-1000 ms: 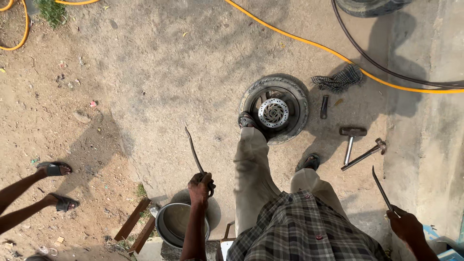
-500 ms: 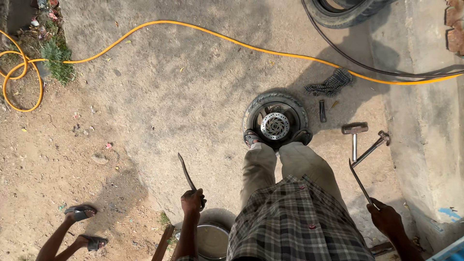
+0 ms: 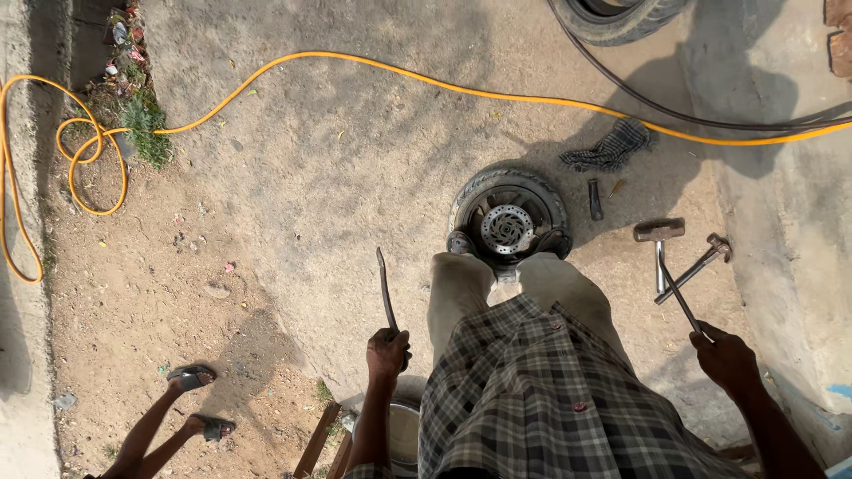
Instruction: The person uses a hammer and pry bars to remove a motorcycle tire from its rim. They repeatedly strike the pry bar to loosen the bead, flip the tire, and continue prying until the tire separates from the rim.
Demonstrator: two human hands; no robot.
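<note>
Metal tyre lever (image 3: 385,288) in left hand (image 3: 388,352), another lever (image 3: 682,302) in right hand (image 3: 725,357)

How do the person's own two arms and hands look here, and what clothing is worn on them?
Both forearms are bare: no sleeve, glove, watch or ring shows on the left hand or the right hand. The arms are slim, and each runs down out of the bottom edge of the picture. Between them hangs a loose checked shirt in grey, dark and pale lines, with small reddish buttons.
</note>
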